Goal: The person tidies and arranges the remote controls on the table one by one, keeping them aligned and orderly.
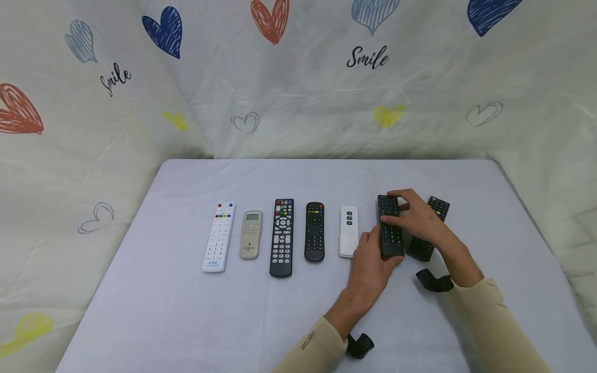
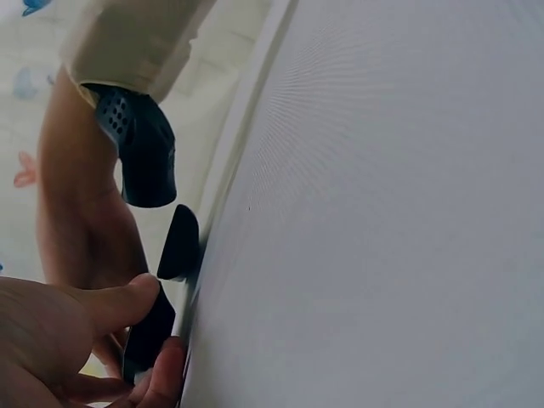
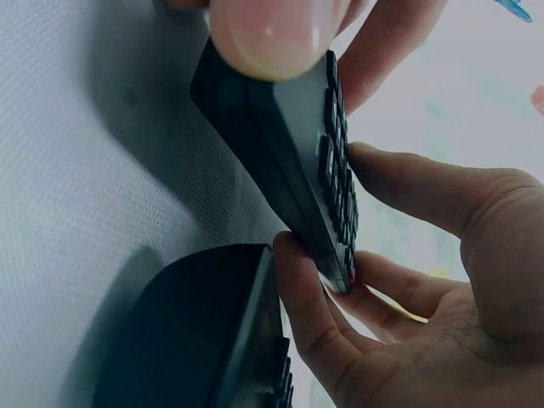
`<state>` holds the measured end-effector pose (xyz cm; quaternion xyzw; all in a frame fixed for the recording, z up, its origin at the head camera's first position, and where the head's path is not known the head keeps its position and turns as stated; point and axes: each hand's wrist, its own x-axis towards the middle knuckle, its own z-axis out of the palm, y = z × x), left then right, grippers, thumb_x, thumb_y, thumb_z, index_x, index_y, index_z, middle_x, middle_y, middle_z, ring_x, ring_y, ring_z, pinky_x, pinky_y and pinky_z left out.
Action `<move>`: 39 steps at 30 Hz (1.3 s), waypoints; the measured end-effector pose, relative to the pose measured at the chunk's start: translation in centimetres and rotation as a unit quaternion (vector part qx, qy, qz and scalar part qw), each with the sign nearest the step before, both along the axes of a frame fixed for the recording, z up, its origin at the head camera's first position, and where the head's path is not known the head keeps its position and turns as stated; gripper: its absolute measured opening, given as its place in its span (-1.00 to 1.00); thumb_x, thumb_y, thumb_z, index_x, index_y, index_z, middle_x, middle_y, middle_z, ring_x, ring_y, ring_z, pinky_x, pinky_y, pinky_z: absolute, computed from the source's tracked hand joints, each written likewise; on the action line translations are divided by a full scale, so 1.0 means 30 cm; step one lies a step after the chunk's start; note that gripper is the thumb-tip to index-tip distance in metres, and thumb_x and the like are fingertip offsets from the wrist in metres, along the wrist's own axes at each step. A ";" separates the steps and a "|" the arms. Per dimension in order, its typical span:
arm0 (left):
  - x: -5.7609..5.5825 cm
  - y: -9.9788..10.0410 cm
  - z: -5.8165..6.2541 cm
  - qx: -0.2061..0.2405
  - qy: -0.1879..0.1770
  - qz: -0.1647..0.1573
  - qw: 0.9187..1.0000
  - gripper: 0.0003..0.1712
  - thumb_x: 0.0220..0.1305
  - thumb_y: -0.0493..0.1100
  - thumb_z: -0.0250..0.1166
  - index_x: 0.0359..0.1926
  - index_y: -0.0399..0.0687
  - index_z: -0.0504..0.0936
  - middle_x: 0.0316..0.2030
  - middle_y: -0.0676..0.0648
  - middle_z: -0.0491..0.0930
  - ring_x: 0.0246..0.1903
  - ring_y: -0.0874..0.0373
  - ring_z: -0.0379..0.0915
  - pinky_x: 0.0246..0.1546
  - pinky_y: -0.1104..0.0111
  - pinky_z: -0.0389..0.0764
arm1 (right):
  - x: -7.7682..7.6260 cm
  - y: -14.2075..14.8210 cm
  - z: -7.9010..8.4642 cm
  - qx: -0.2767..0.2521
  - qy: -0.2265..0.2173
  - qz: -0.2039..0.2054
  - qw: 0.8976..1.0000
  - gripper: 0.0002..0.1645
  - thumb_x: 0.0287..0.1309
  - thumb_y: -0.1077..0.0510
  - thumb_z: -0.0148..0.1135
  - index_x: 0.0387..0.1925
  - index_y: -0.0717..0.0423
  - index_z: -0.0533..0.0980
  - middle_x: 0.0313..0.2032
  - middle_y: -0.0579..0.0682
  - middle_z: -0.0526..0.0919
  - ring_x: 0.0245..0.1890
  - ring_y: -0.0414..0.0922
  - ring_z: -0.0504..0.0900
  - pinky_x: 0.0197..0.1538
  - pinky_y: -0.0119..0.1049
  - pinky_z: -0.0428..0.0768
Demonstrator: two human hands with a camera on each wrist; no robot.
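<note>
My left hand (image 1: 370, 269) grips the lower end of a black remote control (image 1: 391, 239), thumb and fingers on its two sides. My right hand (image 1: 421, 220) holds the upper part of the same remote, its thumb over the button face and its fingers at the far end. In the right wrist view the remote (image 3: 280, 140) tilts above the white cloth, its near end under the left thumb (image 3: 272, 34). Another black remote (image 1: 422, 249) lies slanted beneath the right hand, partly hidden. A white remote (image 1: 349, 230) lies just left of the left hand.
Left of the hands a row runs across the table (image 1: 186, 321): a slim black remote (image 1: 314, 233), a long black one (image 1: 282, 238), a small beige one with a display (image 1: 251, 235) and a white one (image 1: 219, 238). A heart-printed curtain (image 1: 303, 88) hangs behind.
</note>
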<state>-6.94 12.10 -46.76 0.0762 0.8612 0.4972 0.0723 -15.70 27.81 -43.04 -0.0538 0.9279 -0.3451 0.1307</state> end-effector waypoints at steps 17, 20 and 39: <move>0.020 -0.001 0.004 -0.022 -0.016 0.000 1.000 -0.15 0.27 -0.05 0.51 0.48 -0.08 0.33 0.11 -0.01 0.49 0.01 0.41 0.48 0.02 0.61 0.59 | 0.002 -0.004 -0.014 0.009 0.003 0.008 1.000 -0.07 0.25 -0.04 0.46 0.48 0.27 0.27 0.43 0.41 0.25 0.35 0.42 0.40 0.23 0.34 0.54; 0.022 -0.002 0.005 -0.027 -0.012 0.000 1.000 -0.15 0.27 -0.06 0.51 0.48 -0.10 0.32 0.10 -0.02 0.49 0.00 0.41 0.48 0.00 0.62 0.59 | 0.002 -0.004 -0.018 0.008 0.006 0.007 1.000 -0.07 0.25 -0.03 0.47 0.47 0.27 0.29 0.42 0.39 0.27 0.35 0.40 0.40 0.23 0.34 0.54; 0.026 -0.003 0.012 -0.051 -0.009 -0.001 0.999 -0.13 0.26 -0.05 0.52 0.47 -0.12 0.32 0.10 -0.02 0.46 0.03 0.38 0.53 0.01 0.62 0.61 | -0.001 -0.002 -0.034 0.012 0.005 0.011 1.000 -0.06 0.24 -0.05 0.48 0.47 0.28 0.30 0.39 0.38 0.32 0.33 0.36 0.42 0.25 0.32 0.53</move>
